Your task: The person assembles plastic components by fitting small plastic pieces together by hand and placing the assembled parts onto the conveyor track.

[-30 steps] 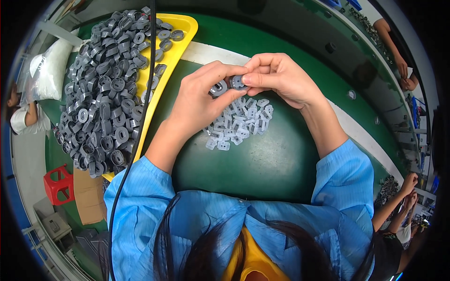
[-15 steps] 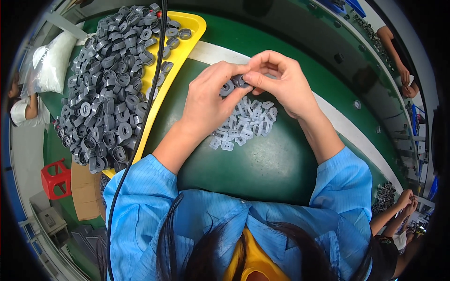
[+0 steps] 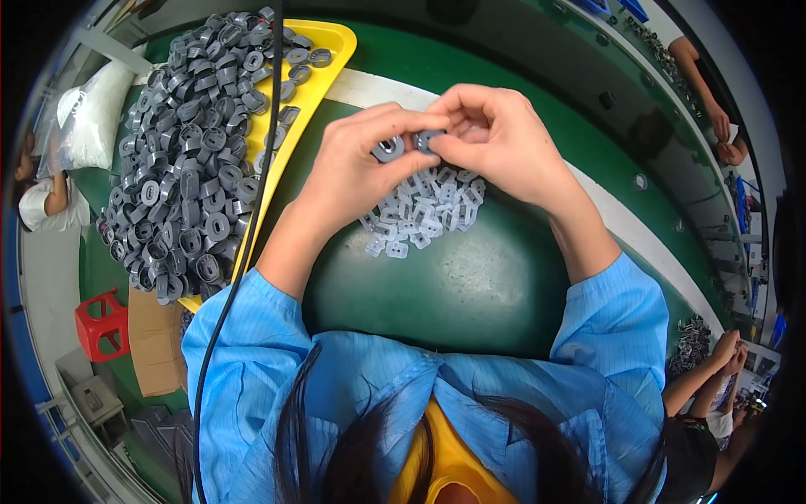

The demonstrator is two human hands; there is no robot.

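Note:
Over the far side of the green table my two hands meet at a small dark grey plastic part (image 3: 426,140). My left hand (image 3: 354,155) is closed, its thumb and forefinger tips at the part's left side. From the right, my right hand (image 3: 502,144) pinches the same part between thumb and fingers. A second grey oval plastic part (image 3: 388,149), with a slot in it, shows under the left fingers; whether that hand holds it or it lies on the table, I cannot tell. Just nearer than my hands lies a pile of small translucent plastic pieces (image 3: 424,210).
At left, a yellow tray (image 3: 323,84) carries a heap of grey oval parts (image 3: 189,160). A black cable (image 3: 243,260) hangs across its edge. A red stool (image 3: 102,326), a cardboard box (image 3: 157,344) and a white bag (image 3: 88,122) stand left. Other people work at both sides.
My hands have shifted slightly left, and the grey part between the fingertips has turned and shows more. The view has moved a little; the heaps look the same.

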